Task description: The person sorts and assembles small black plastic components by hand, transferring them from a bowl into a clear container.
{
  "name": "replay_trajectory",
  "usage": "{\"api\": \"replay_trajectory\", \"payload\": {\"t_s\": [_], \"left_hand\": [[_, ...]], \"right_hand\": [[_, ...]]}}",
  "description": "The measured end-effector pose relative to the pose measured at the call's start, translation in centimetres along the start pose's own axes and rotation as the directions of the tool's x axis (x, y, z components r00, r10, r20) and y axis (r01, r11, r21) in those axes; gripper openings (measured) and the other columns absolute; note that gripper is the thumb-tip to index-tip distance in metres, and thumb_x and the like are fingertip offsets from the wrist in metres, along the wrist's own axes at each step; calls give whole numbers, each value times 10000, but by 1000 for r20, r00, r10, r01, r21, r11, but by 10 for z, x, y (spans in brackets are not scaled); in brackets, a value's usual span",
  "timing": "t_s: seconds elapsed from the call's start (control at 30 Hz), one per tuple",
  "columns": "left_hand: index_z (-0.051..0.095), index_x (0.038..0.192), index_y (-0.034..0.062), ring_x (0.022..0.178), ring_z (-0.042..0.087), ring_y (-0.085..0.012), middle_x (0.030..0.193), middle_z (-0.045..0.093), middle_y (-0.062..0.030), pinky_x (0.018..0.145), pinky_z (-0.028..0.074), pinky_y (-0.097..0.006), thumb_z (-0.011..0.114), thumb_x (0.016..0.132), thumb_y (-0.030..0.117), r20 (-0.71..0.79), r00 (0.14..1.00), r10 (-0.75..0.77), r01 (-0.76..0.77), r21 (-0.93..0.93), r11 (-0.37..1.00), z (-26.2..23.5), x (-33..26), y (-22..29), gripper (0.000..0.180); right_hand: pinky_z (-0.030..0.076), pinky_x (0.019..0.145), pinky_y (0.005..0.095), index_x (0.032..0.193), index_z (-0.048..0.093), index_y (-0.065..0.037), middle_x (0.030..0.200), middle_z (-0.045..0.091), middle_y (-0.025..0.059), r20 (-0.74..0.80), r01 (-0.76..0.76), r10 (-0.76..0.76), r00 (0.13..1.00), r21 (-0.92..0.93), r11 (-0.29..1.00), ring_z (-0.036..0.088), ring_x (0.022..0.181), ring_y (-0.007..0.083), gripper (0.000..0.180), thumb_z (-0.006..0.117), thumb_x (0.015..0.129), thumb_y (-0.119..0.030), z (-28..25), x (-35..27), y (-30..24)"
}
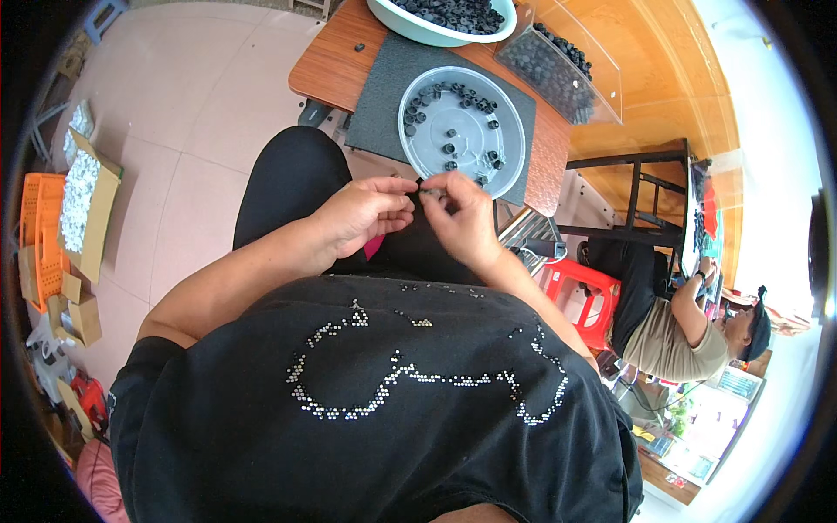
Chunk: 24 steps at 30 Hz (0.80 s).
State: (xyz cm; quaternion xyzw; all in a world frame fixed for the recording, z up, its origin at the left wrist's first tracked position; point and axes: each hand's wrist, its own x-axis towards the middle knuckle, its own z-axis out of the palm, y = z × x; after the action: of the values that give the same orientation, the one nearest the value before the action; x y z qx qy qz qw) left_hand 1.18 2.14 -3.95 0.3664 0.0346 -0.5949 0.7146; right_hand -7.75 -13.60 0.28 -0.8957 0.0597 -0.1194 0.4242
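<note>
My left hand (370, 209) and my right hand (462, 217) meet over my lap, just below the near rim of a clear round plastic tub (421, 166). A small black part (420, 184) is pinched between the fingertips of both hands; its exact shape is too small to make out. Something dark also shows among the curled fingers of my right hand, partly hidden. Short black ring-shaped plastic pieces (451, 133) are scattered in the tub, most of them toward its far side.
Beneath the tub lies a dark mat (384, 105) on a brown wooden table (336, 61). Behind it are a pale basin (418, 33) and a clear box (540, 74), both filled with black pieces. A red stool (586, 301) and a seated co-worker (680, 336) are at the right.
</note>
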Motion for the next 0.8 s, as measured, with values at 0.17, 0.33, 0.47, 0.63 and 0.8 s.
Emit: {"api": "replay_trajectory", "payload": {"t_s": [0.17,0.33,0.47,0.63,0.8], "left_hand": [[556,1135,-8,838,603,-137,933,614,-63,756,507,-263,506,912,63,-57,998,6,-5,13,1000,-8,4,8,239],[554,1132,-3,819,593,-131,910,606,-55,743,504,-256,496,911,58,-72,997,12,-12,-1,1000,-16,6,15,237],[545,1145,0,815,589,-127,917,603,-52,741,502,-253,493,909,53,-98,995,17,-17,-9,1000,-18,8,17,248],[541,1151,-4,811,585,-124,916,601,-50,742,499,-250,490,907,48,-124,992,0,0,0,1000,-15,7,20,255],[554,1158,26,816,593,-117,930,615,-43,749,495,-251,547,921,123,-150,977,151,-139,88,986,-13,9,23,256]], "right_hand": [[483,585,306,913,676,-16,791,636,129,11,49,-48,999,-164,985,609,660,225,142,664,776,-50,1,59,41],[510,751,423,898,684,-33,861,653,212,117,-16,68,991,-397,917,639,806,370,193,672,747,-152,10,89,53],[519,660,368,911,686,-21,784,657,179,80,28,12,997,-474,880,654,705,300,227,716,725,-147,21,96,60],[516,612,366,923,669,-16,732,650,161,28,29,-18,999,-437,899,646,648,289,233,701,725,-135,20,95,61],[515,648,391,882,645,5,784,636,194,44,-20,36,998,-320,947,641,714,340,211,685,719,-124,2,64,14]]}}
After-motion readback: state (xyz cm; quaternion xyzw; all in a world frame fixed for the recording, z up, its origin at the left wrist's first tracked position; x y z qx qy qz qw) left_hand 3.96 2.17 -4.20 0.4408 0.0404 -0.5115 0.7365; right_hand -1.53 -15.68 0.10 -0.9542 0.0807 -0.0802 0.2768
